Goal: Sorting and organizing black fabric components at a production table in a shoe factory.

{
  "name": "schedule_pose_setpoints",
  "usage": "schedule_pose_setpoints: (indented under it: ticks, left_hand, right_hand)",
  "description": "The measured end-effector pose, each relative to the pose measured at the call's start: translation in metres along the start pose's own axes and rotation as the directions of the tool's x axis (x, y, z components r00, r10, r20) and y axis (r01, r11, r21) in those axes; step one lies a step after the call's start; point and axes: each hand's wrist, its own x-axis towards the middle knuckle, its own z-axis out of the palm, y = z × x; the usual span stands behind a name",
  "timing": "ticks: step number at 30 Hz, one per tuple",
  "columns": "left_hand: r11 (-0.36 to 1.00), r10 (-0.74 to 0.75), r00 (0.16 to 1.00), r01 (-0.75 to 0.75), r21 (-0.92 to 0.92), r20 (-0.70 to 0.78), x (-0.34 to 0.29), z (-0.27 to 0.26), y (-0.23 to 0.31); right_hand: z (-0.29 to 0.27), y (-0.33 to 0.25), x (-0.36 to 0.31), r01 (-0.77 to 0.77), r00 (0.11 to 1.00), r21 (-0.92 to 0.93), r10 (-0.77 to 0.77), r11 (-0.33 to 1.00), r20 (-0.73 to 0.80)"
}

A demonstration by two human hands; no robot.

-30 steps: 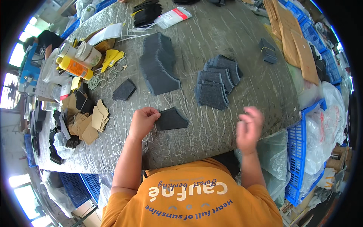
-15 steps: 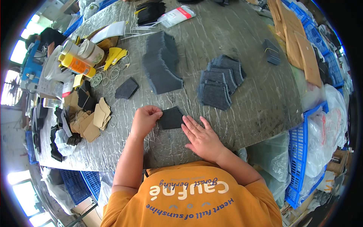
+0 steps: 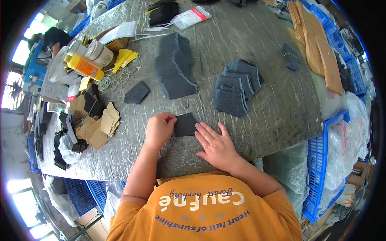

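Observation:
A small dark fabric piece (image 3: 186,125) lies flat on the table in front of me. My left hand (image 3: 160,127) pinches its left edge between thumb and fingertips. Stretched out with its fingers apart, my right hand (image 3: 216,144) rests at the piece's right edge, its fingertips touching it. Beyond them a long fanned row of dark blue-grey fabric pieces (image 3: 173,68) lies on the table. To its right are several overlapping stacks of similar pieces (image 3: 232,94). One dark angular piece (image 3: 137,92) sits alone to the left.
Brown card templates (image 3: 98,132), an orange-yellow bottle (image 3: 85,67), white jars (image 3: 99,54) and rubber bands (image 3: 105,82) crowd the table's left side. A banded dark bundle (image 3: 291,57) and brown paper packets (image 3: 327,66) lie at right. A blue crate (image 3: 315,176) stands beside the near right edge.
The whole view has shifted slightly. Both hands keep nearly the same pose on the fabric piece, left pinching and right flat.

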Motion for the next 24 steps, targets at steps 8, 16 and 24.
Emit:
schedule_pose_setpoints:
  ticks: [8,16,24]
  left_hand:
    - [0.974,0.125,0.992,-0.117,0.196,-0.030,0.009,0.000,-0.005]
    - [0.925,-0.118,0.975,0.177,-0.338,0.186,-0.006,-0.004,-0.005]
    - [0.898,0.271,0.934,-0.332,-0.289,-0.231,0.048,0.004,0.002]
  right_hand:
    - [0.012,-0.007,0.035,0.062,0.997,0.022,-0.061,0.998,-0.057]
    - [0.009,0.015,0.041,-0.057,0.847,0.368,0.241,0.928,-0.475]
    - [-0.023,0.067,0.020,-0.390,0.787,0.275,0.473,0.879,-0.395]
